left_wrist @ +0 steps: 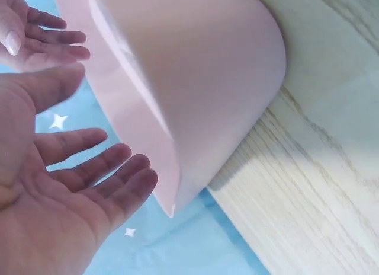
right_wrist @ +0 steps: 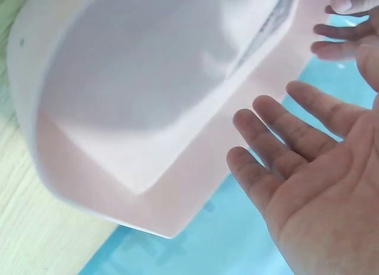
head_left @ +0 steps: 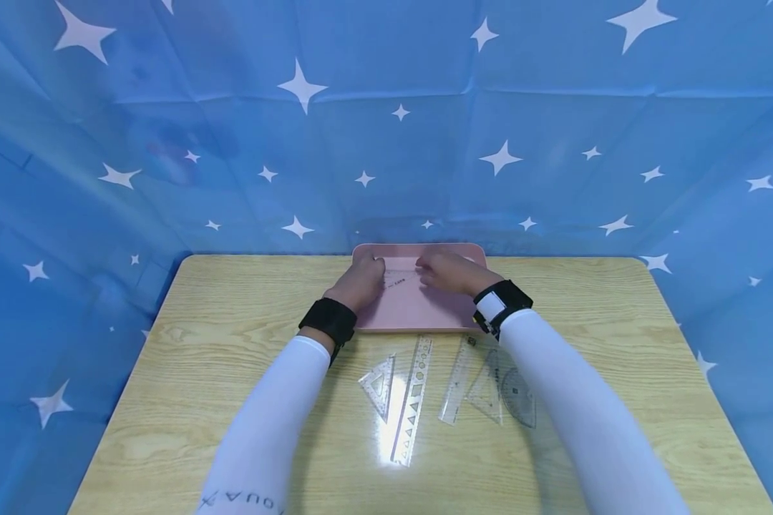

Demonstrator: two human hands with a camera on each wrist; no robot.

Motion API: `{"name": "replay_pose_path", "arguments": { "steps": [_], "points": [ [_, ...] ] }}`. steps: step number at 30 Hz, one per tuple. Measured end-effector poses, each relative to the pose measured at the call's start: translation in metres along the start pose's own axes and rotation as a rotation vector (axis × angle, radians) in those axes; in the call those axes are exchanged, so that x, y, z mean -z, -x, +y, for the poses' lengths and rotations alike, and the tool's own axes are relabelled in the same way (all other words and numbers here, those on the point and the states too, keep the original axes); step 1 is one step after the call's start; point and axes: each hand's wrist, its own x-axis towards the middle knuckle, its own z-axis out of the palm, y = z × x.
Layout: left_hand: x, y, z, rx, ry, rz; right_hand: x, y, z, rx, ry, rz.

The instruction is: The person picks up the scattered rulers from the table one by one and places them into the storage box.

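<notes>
- A light wooden table [head_left: 200, 343] with rounded corners stands before a blue cloth backdrop with white stars [head_left: 386, 129]
- The left hand [head_left: 359, 280], on a white-sleeved arm with a black wrist strap, hovers over the left half of a shallow pink plastic tray [head_left: 406, 315] at the middle of the table's far edge; the left wrist view shows its fingers [left_wrist: 89, 168] spread and relaxed, palm open, holding nothing
- Inside the tray, between the two hands, lies a clear plastic ruler [head_left: 401, 277] with dark markings; whether any fingertip touches it cannot be told
- The right hand [head_left: 447, 272], also on a white sleeve with a black strap, hovers over the right half of the tray; the right wrist view shows its fingers [right_wrist: 278, 138] straight and slightly apart, gripping nothing
- Near the table's front edge, left of centre, lie a small clear triangular set square [head_left: 380, 383] and, just beside it, a long clear stencil ruler with cut-out shapes [head_left: 414, 400]
- Further right lie a clear straight ruler [head_left: 456, 383], a second clear set square [head_left: 487, 386] and a clear half-round protractor [head_left: 519, 398], close together and partly overlapping
</notes>
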Motion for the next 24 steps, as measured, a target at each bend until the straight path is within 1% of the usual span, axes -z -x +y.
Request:
{"name": "replay_pose_path", "arguments": {
  "steps": [3, 9, 12, 17, 20, 24],
  "points": [
    [0.0, 0.002, 0.003, -0.006, 0.042, 0.011, 0.0, 0.01, 0.001, -0.012, 0.009, 0.025],
    [0.0, 0.004, 0.009, 0.0, 0.13, 0.028, 0.003, 0.027, -0.004, -0.047, -0.024, 0.022],
    [0.0, 0.008, 0.01, -0.021, 0.149, 0.044, 0.004, 0.033, -0.008, -0.05, -0.026, 0.027],
    [0.003, 0.02, 0.012, -0.079, 0.116, 0.079, 0.004, 0.044, -0.015, -0.018, 0.012, 0.072],
    [0.004, 0.031, 0.013, -0.087, 0.094, 0.111, 0.005, 0.053, -0.02, 0.02, 0.03, 0.116],
    [0.006, 0.048, 0.016, -0.1, 0.052, 0.15, 0.004, 0.067, -0.028, 0.047, 0.035, 0.17]
  ]
}}
